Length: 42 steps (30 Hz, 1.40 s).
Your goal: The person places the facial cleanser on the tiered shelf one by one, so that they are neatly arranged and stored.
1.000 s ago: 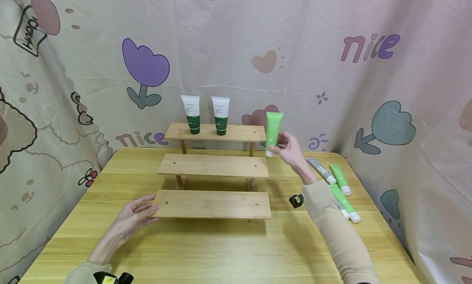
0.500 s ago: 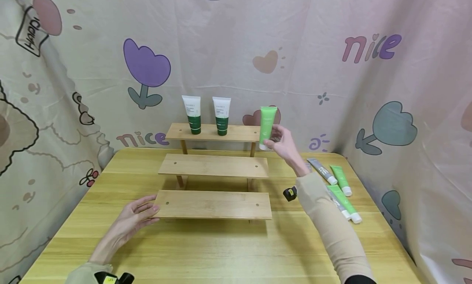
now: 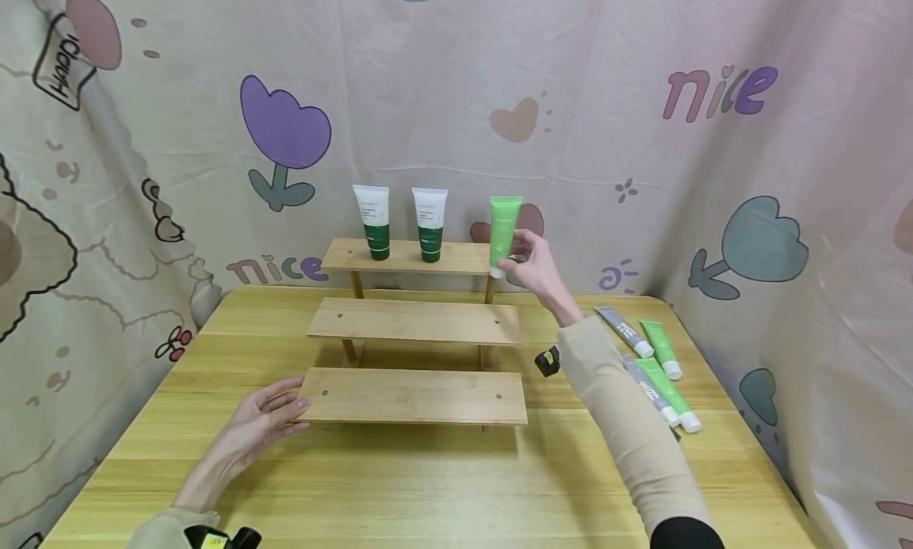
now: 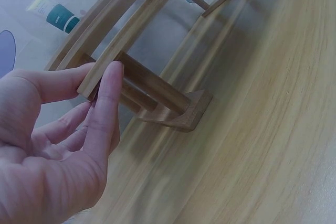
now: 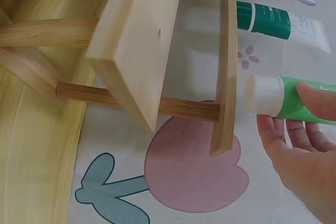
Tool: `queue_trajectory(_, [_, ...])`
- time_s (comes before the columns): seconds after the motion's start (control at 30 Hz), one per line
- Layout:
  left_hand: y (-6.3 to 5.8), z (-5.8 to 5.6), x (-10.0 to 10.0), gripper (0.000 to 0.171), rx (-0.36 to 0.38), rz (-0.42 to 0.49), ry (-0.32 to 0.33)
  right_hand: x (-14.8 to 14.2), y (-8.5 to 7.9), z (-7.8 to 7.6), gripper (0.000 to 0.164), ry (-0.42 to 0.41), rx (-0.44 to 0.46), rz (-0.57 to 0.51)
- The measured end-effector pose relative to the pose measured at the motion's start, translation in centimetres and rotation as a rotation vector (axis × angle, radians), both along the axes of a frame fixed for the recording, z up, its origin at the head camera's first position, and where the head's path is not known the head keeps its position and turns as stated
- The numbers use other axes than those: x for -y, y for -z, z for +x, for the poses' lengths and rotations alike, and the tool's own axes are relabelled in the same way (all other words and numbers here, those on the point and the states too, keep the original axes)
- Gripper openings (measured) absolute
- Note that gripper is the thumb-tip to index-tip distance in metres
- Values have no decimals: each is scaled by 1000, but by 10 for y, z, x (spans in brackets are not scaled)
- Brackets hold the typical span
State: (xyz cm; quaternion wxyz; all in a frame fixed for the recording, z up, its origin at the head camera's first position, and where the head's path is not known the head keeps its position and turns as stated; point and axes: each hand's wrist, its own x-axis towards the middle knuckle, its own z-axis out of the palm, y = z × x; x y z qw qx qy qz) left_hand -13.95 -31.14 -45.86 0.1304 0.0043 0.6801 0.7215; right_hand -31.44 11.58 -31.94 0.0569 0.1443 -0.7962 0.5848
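Observation:
My right hand [image 3: 536, 265] pinches a light green squeeze tube [image 3: 506, 226], cap down, at the right end of the top shelf [image 3: 456, 256]. In the right wrist view the tube's white cap [image 5: 263, 94] stands a small gap apart from the shelf board. Two white and dark green tubes [image 3: 374, 220] [image 3: 429, 224] stand upright on that shelf. At the lower left, my left hand [image 3: 260, 422] grips the left end of the bottom board [image 3: 414, 396] of the three-tier wooden stand. The left wrist view shows thumb and fingers pinching the board's corner [image 4: 100, 77].
On the table [image 3: 399, 493], to the right, lie green tubes [image 3: 659, 348] [image 3: 670, 394] and grey tubes [image 3: 624, 331] [image 3: 651, 390]. The middle shelf [image 3: 414, 321] carries nothing. A printed curtain [image 3: 571, 153] hangs behind the table.
My right hand has moved left and up with the green tube, from beside the stand to the top shelf's right end. The left hand stays on the bottom board.

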Motion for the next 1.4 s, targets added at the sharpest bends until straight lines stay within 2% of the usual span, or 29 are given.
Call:
queue_trajectory(0.2, [0,0,-1,63,0,-9,1,6,1,-6,52,4,-6,-2])
queue_trajectory(0.47, [0,1,0,55,-4,15,10,13,3,-13,51,19,10,-15])
queue_trajectory(0.77, [0,-1,-1,71,19,-19,5,19,3,-23,51,32,28,2])
queue_trajectory(1.03, [1,0,0,69,3,-8,9,23,2,-27,50,51,25,29])
queue_trajectory(1.4, [-1,0,-1,72,12,-31,0,25,3,-31,49,33,-1,-16])
